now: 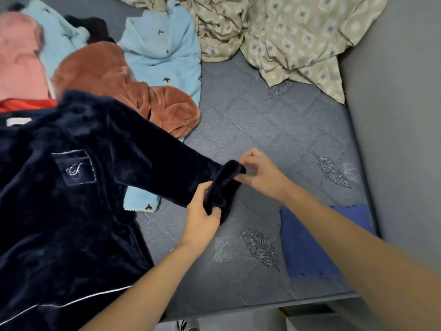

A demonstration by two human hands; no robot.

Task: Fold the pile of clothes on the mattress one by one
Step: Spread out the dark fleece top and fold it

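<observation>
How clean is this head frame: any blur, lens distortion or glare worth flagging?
Head view: the pink garment at the top left is smeared with blur; the hands on the navy sleeve cuff are reasonably sharp. Wide-angle bending curves the mattress edge and the grey wall. Lighting is soft and even, no glare, but the navy robe loses detail in its dark pile.

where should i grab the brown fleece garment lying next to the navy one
Take the brown fleece garment at its bunched lower end, coming from the bare grey mattress side. That end lies free, while the navy velvet top overlaps the other.
</observation>
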